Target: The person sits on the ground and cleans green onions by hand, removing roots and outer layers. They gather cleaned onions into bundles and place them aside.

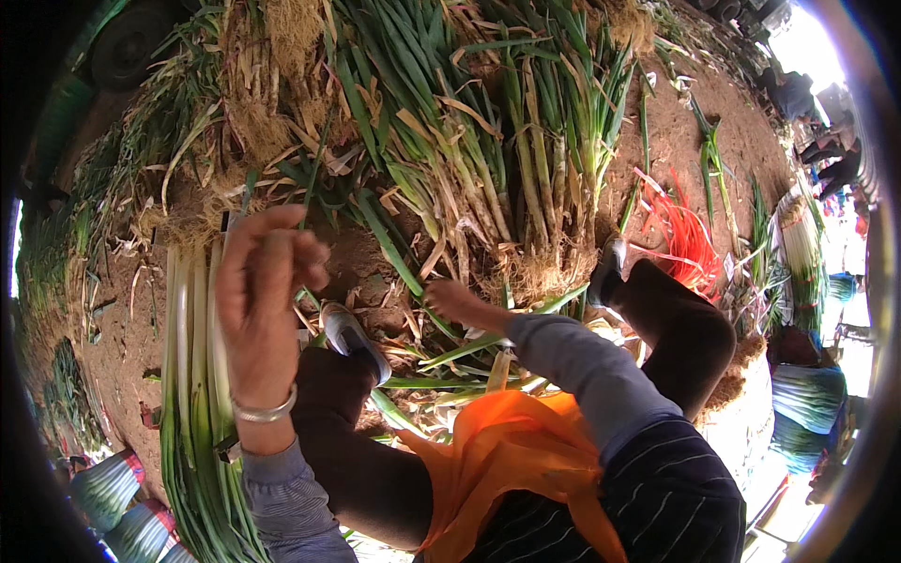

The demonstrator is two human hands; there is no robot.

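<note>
My left hand (262, 288), with a metal bangle at the wrist, is raised beside a row of trimmed leeks (186, 352). Its fingers are loosely bent and somewhat apart, and nothing shows in them. These leeks lie with white stems and roots towards the far side and green leaves towards me. Between my knees, my right hand (461, 304) reaches low over a long green leaf (391, 246). Its fingertips are hidden, so a hold on the leaf cannot be made out. Just beyond lies a heap of untrimmed leeks (450, 162) with dry outer leaves and roots (556, 274) nearest me.
Red plastic ties (679, 239) lie on the soil at the right. Peeled leaves (457, 383) litter the ground between my shoes. Bundled leeks (802, 246) stand at far right, with more bundles (105, 485) at lower left. A vehicle wheel (130, 49) is at upper left.
</note>
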